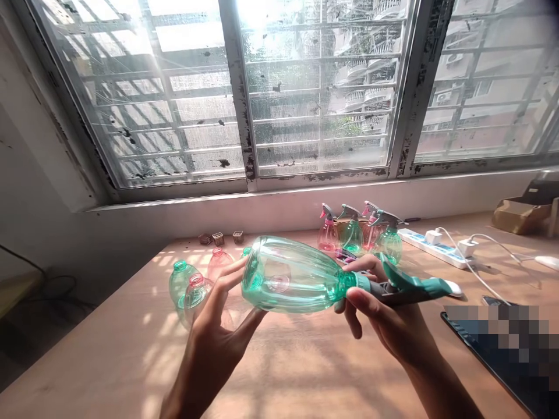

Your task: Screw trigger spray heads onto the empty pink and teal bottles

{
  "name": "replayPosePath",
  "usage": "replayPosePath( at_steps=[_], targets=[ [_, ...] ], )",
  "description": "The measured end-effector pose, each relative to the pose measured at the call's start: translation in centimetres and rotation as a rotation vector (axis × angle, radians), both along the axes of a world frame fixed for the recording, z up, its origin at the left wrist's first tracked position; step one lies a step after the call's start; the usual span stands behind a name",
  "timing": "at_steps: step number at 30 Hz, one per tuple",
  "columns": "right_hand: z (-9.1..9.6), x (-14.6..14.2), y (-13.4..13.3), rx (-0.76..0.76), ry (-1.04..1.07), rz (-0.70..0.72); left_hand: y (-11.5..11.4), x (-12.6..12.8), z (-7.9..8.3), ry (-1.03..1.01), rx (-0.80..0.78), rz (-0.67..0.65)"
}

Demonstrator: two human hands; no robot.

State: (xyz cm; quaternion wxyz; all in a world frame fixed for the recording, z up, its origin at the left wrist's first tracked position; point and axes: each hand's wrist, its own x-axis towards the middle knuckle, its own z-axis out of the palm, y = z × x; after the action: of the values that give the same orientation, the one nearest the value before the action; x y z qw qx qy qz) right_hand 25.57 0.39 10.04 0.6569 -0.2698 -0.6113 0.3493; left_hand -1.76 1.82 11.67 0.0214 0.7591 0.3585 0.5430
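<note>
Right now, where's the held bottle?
Head view, centre: the green bottle is held sideways above the table, its base at the left hand and its neck at the right hand, spray head toward the right.

Okay, so the bottle (pixel 292 273) is a see-through minty green, and its spray head (pixel 414 286) mixes teal green with dark grey. Further back there's a pink sprayer (pixel 327 235) and a green sprayer (pixel 350 237), both with some grey up top. Power strip (pixel 449 256) is white with blue. Desk (pixel 109 361) is pinkish tan, dappled with light and shadow, and the window frame (pixel 240 99) is grey, blotched with dark patches.
</note>
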Motion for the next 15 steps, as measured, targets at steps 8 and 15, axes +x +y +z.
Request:
replayPosePath(
  at_steps=[8,15],
  targets=[
    [-0.4,-0.3,-1.1,0.177,-0.099,-0.139,-0.3,-1.5,-0.6,-0.077,-0.214,-0.052],
    [0.5,-1.3,-1.0,-0.195,0.264,0.242,-0.4,0.5,0.6,-0.183,0.058,-0.233]
  ],
)
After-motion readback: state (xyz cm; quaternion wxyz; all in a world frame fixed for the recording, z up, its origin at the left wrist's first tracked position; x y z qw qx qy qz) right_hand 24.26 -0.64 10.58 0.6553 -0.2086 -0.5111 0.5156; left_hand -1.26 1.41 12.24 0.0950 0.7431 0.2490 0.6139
